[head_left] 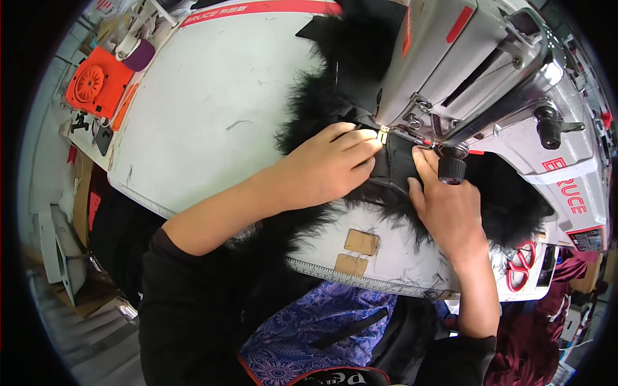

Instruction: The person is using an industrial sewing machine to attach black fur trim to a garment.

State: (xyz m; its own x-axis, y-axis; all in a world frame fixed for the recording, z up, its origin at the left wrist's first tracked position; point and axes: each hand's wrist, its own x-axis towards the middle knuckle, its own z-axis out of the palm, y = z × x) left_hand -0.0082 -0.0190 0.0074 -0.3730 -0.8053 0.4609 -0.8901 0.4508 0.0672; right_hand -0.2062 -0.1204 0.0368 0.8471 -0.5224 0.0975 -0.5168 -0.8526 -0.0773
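Note:
A black furry fabric piece with smooth black lining lies under the head of a white sewing machine. My left hand is beside the brassy presser foot. Its fingers are bent and drawn together on the fabric, gripping it just left of the needle area. To the right of the foot, my right hand rests on the lining, index and middle fingers stretched forward and thumb apart. A black knob on the machine partly covers this hand. The needle tip cannot be made out.
Two tan rectangular patches are on the white tabletop near its ruler-marked front edge. Red-handled scissors lie at the right. An orange device with a round grille and a white-and-purple spool stand at the far left.

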